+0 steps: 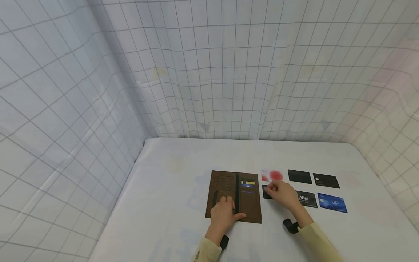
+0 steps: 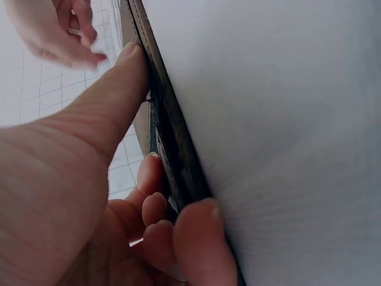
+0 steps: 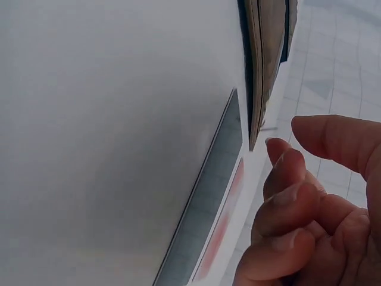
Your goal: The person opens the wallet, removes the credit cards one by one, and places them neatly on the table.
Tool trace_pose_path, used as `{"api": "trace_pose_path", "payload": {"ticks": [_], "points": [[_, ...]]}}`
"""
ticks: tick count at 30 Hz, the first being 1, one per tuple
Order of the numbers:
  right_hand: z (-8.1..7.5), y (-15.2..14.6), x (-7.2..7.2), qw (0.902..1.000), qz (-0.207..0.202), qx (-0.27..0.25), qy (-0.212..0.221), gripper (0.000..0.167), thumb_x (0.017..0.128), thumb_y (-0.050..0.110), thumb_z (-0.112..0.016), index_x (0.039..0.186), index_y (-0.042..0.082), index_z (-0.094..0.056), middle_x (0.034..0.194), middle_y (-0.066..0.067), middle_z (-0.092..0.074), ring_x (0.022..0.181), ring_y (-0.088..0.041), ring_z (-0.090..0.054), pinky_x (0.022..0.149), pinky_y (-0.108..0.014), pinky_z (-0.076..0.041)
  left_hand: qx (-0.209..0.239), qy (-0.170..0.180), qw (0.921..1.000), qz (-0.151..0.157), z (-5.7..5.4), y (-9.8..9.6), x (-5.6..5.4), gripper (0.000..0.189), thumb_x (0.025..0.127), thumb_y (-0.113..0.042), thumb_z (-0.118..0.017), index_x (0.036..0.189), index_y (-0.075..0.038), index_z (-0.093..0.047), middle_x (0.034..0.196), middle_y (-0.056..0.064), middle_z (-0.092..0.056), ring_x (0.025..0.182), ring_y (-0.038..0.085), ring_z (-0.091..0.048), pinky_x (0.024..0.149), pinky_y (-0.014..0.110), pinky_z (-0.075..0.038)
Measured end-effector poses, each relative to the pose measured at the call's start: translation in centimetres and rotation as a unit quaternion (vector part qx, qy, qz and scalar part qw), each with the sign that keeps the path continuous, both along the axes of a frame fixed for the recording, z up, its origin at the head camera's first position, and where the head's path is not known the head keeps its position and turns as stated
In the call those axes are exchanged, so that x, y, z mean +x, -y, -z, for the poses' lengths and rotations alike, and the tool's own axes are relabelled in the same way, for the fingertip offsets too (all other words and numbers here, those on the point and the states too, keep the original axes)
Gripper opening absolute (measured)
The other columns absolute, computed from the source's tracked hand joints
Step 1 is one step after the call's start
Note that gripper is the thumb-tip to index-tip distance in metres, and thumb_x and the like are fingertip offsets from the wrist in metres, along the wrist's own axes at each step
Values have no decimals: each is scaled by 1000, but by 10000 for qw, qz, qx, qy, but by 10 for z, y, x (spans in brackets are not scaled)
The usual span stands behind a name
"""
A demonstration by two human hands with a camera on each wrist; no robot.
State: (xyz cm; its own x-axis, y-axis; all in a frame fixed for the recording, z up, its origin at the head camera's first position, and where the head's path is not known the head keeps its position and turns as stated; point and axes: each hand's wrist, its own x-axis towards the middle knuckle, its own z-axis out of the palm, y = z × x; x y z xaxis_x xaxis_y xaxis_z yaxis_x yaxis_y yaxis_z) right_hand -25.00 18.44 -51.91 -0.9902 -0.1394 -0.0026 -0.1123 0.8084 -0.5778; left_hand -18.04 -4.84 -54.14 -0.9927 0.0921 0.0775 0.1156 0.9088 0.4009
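Observation:
A brown long wallet (image 1: pixel 250 208) lies unfolded on the white table, with a black strip along its middle fold. My left hand (image 1: pixel 222 214) rests on its lower part, fingertips on the left panel and thumb reaching over the right one. In the left wrist view the fingers (image 2: pixel 199 238) are bent against the wallet (image 2: pixel 172 131). Hovering over a dark card (image 1: pixel 266 193) is my right hand (image 1: pixel 282 193), its fingers loosely curled. In the right wrist view a gap shows between thumb and fingers, with nothing held; the dark card (image 3: pixel 205 185) lies flat below.
A yellow and blue card (image 1: pixel 247 183) sits in a right-panel slot. Beside the wallet lie a pink-and-white card (image 1: pixel 276 175), a black card (image 1: pixel 299 177), a black chip card (image 1: pixel 326 180), a black Vip card (image 1: pixel 307 199) and a blue VIP card (image 1: pixel 332 202). Gridded white curtains (image 1: pixel 209 72) enclose the table.

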Motion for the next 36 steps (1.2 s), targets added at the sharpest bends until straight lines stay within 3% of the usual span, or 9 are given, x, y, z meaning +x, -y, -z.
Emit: {"api": "trace_pose_path", "payload": {"ticks": [6, 14, 27, 36], "points": [[7, 26, -13, 9996, -250, -156, -19, 16, 87, 24, -69, 88, 9, -67, 63, 3, -50, 53, -13, -45, 48, -28, -36, 31, -40, 10000, 49, -2, 1, 0, 50, 69, -57, -76, 78, -18, -47, 75, -3, -42, 55, 12, -43, 46, 27, -32], [7, 42, -22, 10000, -24, -60, 37, 24, 85, 25, -69, 95, 3, -66, 66, 1, -52, 54, -14, -47, 47, -27, -38, -21, -70, 10000, 38, 0, 1, 0, 50, 68, -58, -76, 78, -18, -47, 75, -3, -41, 54, 11, -42, 45, 27, -32], [7, 50, -31, 9986, 234, 232, 418, 29, 81, 30, -72, 90, 4, -65, 70, 1, -56, 58, -15, -51, 50, -30, -40, -9, 8, 10000, 49, 1, 1, 0, 50, 69, -58, -76, 78, -19, -47, 75, -4, -41, 54, 11, -42, 45, 26, -32], [2, 52, -35, 9971, 184, 418, 602, 29, 80, 33, -74, 87, 6, -65, 75, 0, -61, 63, -16, -53, 54, -33, -44, 22, -91, 9999, 50, 1, 1, 0, 50, 68, -57, -77, 78, -19, -46, 75, -3, -41, 55, 12, -44, 46, 27, -32]]}}
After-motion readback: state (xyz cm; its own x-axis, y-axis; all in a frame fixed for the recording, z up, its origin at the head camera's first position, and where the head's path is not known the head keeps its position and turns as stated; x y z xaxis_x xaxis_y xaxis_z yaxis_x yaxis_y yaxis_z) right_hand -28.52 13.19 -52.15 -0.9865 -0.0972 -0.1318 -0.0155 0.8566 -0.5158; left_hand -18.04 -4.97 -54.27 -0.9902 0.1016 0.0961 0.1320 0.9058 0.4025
